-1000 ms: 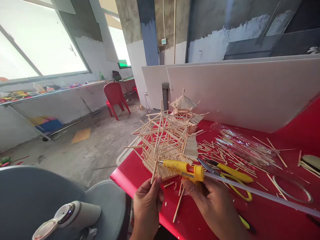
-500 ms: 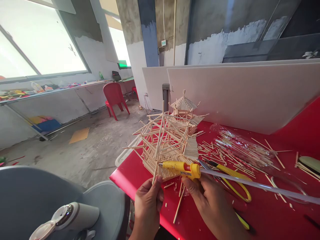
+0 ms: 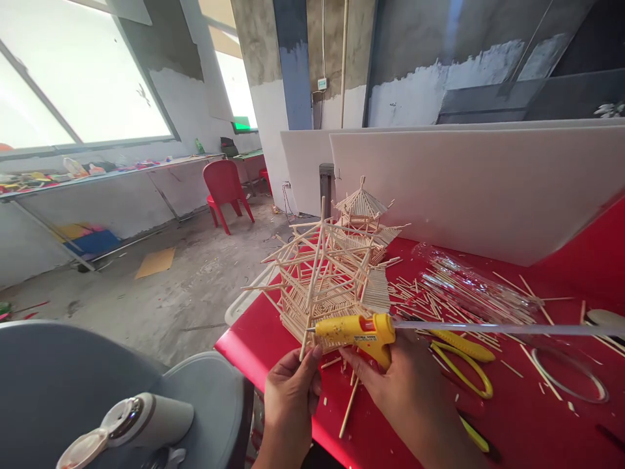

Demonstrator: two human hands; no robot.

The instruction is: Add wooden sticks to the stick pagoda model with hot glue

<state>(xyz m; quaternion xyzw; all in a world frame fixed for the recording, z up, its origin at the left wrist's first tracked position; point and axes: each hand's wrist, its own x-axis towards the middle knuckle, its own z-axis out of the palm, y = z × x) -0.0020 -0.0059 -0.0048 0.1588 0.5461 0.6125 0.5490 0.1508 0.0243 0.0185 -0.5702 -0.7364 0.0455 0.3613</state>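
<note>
My left hand pinches a thin wooden stick that leans against the open stick frame model on the red table. In my right hand is a yellow glue gun, its nozzle at the stick's lower part near my left fingers. A clear glue rod sticks out of the gun's back to the right. Behind the frame stands a finished stick pagoda.
Loose sticks and a clear plastic wrapper lie on the table. Yellow-handled cutters rest right of my hand. White foam boards stand behind. A grey stool with a tumbler sits lower left. A red chair stands on the floor.
The glue gun has tilted so its rod lies nearly level, and the nozzle has come closer to the stick. My left hand keeps its hold on the stick.
</note>
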